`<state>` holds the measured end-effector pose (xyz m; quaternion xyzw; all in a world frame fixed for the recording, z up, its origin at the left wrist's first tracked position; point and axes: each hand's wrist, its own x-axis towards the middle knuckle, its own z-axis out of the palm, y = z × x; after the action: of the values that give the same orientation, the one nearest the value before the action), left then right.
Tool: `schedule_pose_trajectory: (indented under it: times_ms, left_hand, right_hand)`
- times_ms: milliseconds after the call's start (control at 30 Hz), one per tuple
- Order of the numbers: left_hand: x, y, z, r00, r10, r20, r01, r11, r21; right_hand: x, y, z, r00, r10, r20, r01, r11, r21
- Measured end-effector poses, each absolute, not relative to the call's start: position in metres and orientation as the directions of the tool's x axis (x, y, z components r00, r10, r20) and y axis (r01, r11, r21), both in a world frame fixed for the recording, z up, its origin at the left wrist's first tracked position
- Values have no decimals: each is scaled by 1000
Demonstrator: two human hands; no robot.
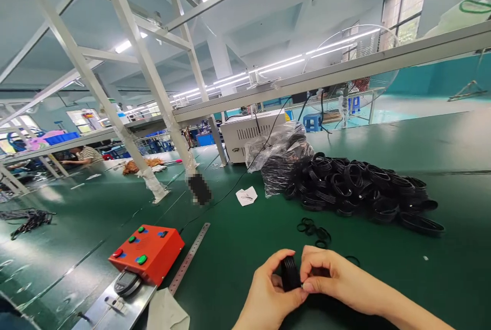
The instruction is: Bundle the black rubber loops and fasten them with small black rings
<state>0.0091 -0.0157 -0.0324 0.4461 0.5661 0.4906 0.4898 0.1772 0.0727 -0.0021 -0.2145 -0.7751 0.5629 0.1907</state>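
Note:
My left hand [270, 291] is closed around a small black coiled cable [290, 272], gripping it between thumb and fingers near the front of the table. Pinched together, the thumb and forefinger of my right hand [324, 276] touch the coil's lower right edge; what lies between them is too small to make out. Just beyond my hands are several loose black rings [312, 228] on the green tabletop. A large heap of black cable coils [356, 187] lies farther back to the right.
Left of my hands stand an orange button box [149, 250], a steel ruler [190, 258] and a metal plate [111, 304]. A plastic bag of coils [282, 161] leans by a white machine [241, 138]. Shelf posts [174, 135] rise from the table [218, 248].

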Motion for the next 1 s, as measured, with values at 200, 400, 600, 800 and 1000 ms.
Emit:
schedule_pose_trajectory:
  times_ms: [200, 400, 600, 800, 1000]
  left_hand:
    - [13, -17, -29, -138, 984, -108, 33, 114, 993]
    - [15, -17, -25, -162, 982, -97, 50, 106, 993]
    - [16, -16, -29, -204, 976, -73, 150, 105, 983]
    - [13, -18, -33, -135, 987, -91, 47, 98, 994]
    - [13, -19, -29, -41, 998, -57, -121, 52, 991]
  right_hand:
    - [178, 58, 15, -885, 464, 45, 131, 340, -931]
    - [175, 50, 11, -826, 563, 0, 260, 381, -887]
    - [174, 55, 9, -769, 637, -48, 440, 474, -763]
    - [173, 46, 10, -823, 564, 65, 299, 529, -794]
    - [178, 41, 17, -858, 492, 145, 235, 627, -742]
